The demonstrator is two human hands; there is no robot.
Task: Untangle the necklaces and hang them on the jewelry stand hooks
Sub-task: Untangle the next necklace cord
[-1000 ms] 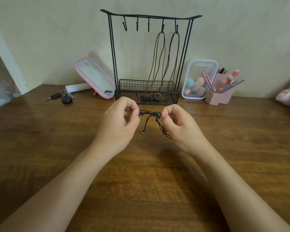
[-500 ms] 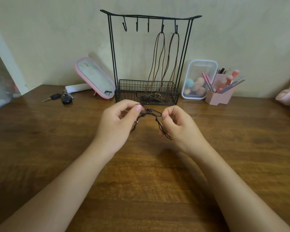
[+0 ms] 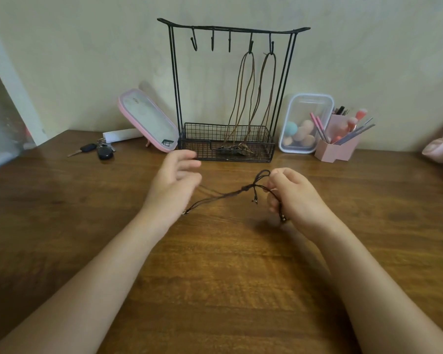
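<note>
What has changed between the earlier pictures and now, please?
The left hand swung left, away from the right hand, its fingers spreading; the cord now stretches out between them, and whether the left still holds a strand is blurred. The right hand kept its pinch. The stand and its two brown necklaces are unchanged.

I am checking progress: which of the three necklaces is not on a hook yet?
The black cord necklace, pinched by the right hand; the two brown ones hang on the stand.
</note>
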